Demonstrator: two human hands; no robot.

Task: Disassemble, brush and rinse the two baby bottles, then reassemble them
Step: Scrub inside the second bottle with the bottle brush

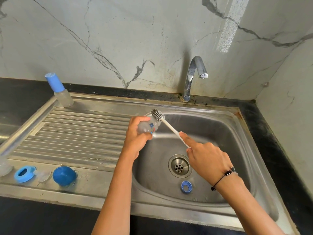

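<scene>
Head view shows two baby bottles. One open bottle point(147, 127) is gripped in the left hand point(136, 133), fingers curled round its body, held over the left edge of the sink basin point(220, 133). A second bottle point(63, 95), capped in blue, stands upright at the far corner of the ribbed drainboard point(76, 133). One bottle brush point(166, 125) is held by the right hand point(205, 158): its fingers wrap the white handle, the index finger laid straight along it, and the grey bristle head sits at the mouth of the held bottle. Two blue screw rings are counted: one point(186, 186) lies in the basin near the drain point(179, 166), the other point(24, 173) lies on the drainboard's near edge. Beside that ring lie one clear teat point(44, 175) and one blue dome cap point(64, 175). A clear piece point(5, 167) at the left edge is cut off; what it is cannot be told. One chrome tap point(193, 77) rises behind the basin, with dark worktop point(271, 141) around the sink.
</scene>
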